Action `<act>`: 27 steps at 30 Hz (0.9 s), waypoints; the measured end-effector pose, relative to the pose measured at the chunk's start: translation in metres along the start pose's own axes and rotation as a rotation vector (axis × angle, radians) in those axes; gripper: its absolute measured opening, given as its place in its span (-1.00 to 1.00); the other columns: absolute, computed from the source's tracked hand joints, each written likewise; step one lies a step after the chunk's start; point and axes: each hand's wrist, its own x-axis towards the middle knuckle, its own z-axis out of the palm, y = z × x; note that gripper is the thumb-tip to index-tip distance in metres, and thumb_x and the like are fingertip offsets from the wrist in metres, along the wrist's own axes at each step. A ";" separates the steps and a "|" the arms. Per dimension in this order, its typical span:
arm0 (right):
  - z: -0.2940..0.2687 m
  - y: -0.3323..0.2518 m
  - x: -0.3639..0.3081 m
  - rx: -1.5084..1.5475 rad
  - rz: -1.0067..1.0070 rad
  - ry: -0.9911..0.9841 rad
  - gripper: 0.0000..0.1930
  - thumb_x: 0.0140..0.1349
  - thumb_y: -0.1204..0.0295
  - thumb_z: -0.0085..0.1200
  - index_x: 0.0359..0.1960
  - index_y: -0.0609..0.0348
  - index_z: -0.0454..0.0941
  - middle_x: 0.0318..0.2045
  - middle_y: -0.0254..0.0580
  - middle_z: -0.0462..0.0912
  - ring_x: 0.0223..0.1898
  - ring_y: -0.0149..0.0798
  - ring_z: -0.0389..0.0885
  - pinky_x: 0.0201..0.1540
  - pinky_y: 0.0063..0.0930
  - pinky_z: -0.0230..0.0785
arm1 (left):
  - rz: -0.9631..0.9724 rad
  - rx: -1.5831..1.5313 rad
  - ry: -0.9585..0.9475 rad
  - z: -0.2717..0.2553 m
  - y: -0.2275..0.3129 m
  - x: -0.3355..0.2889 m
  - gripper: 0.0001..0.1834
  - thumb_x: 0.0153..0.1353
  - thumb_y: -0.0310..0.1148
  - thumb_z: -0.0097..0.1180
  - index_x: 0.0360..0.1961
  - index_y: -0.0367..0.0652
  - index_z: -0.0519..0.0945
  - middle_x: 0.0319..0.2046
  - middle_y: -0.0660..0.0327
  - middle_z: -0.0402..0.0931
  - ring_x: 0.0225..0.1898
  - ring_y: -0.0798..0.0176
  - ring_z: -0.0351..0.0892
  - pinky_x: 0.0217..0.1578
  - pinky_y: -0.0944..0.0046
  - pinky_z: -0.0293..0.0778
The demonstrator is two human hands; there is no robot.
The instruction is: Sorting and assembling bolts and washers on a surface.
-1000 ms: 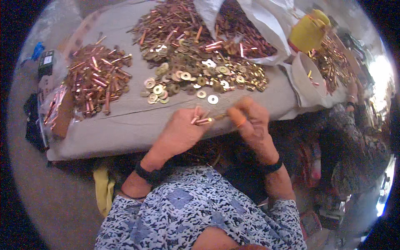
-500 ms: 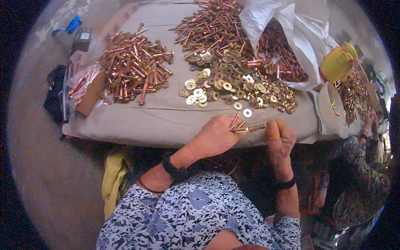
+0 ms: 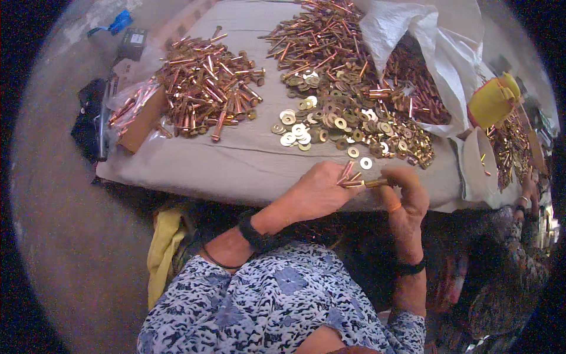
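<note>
My left hand [image 3: 321,190] is closed around several brass-coloured bolts [image 3: 352,184], held at the table's front edge with their ends poking out toward the right. One bolt lies nearly level and reaches my right hand [image 3: 408,193], whose thumb and bent forefinger pinch its far end. Whether a nut or washer sits between those fingertips is hidden. An orange band [image 3: 393,206] wraps a digit of my right hand. Just beyond the hands lies a loose washer [image 3: 366,163], with a heap of flat washers [image 3: 330,115] behind it and hex nuts [image 3: 413,144] to its right.
A pile of bolts [image 3: 206,85] covers the table's left part; a larger one [image 3: 318,41] lies at the back beside a white sack [image 3: 439,59]. A cardboard box [image 3: 140,121] stands at the left edge. At right are a yellow cloth-like piece [image 3: 494,100] and another person's hand [image 3: 526,189].
The view has shifted, so the table appears farther right. My right hand's forefinger has lifted and bent over the bolt's end; my left hand keeps its hold on the bolts.
</note>
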 end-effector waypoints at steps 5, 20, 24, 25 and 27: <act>-0.022 0.001 -0.006 -0.264 0.252 -0.242 -0.89 0.10 0.46 -0.02 -0.49 0.23 0.46 -0.62 -0.38 0.45 -0.53 -0.45 0.42 -0.45 -0.58 0.28 | 0.007 0.039 -0.037 0.003 -0.004 0.000 -0.69 0.09 -0.20 0.01 -0.51 -0.28 0.46 -0.68 0.00 0.37 -0.63 0.21 0.33 -0.51 0.16 0.30; -0.006 -0.002 0.003 -0.058 -0.061 -0.067 -0.81 0.07 0.39 0.02 -0.61 0.20 0.41 -0.67 -0.30 0.38 -0.61 -0.42 0.32 -0.58 -0.46 0.15 | -0.121 -0.114 -0.005 0.003 0.008 -0.001 -0.74 0.05 -0.27 0.06 -0.55 -0.29 0.47 -0.72 0.13 0.34 -0.64 0.31 0.28 -0.54 0.22 0.27; -0.024 0.002 -0.003 -0.157 0.153 -0.330 -0.84 0.06 0.36 0.04 -0.56 0.18 0.46 -0.62 -0.16 0.46 -0.59 -0.25 0.41 -0.56 -0.36 0.22 | -0.190 -0.094 -0.077 -0.003 0.012 -0.003 -0.75 0.05 -0.28 0.05 -0.57 -0.28 0.47 -0.74 0.21 0.31 -0.65 0.39 0.21 -0.58 0.25 0.22; -0.024 0.002 -0.001 -0.161 0.191 -0.300 -0.82 0.07 0.35 0.04 -0.56 0.19 0.46 -0.62 -0.17 0.45 -0.61 -0.23 0.40 -0.56 -0.37 0.22 | -0.217 -0.100 -0.097 -0.003 0.013 -0.003 -0.74 0.06 -0.27 0.04 -0.58 -0.28 0.47 -0.74 0.21 0.31 -0.65 0.39 0.21 -0.58 0.25 0.21; -0.017 0.002 0.004 -0.171 0.267 -0.241 -0.80 0.08 0.33 0.03 -0.56 0.21 0.45 -0.64 -0.18 0.44 -0.63 -0.17 0.37 -0.56 -0.37 0.22 | -0.131 -0.067 -0.045 -0.007 0.006 -0.002 -0.74 0.07 -0.26 0.03 -0.58 -0.27 0.47 -0.76 0.24 0.28 -0.66 0.41 0.19 -0.60 0.26 0.19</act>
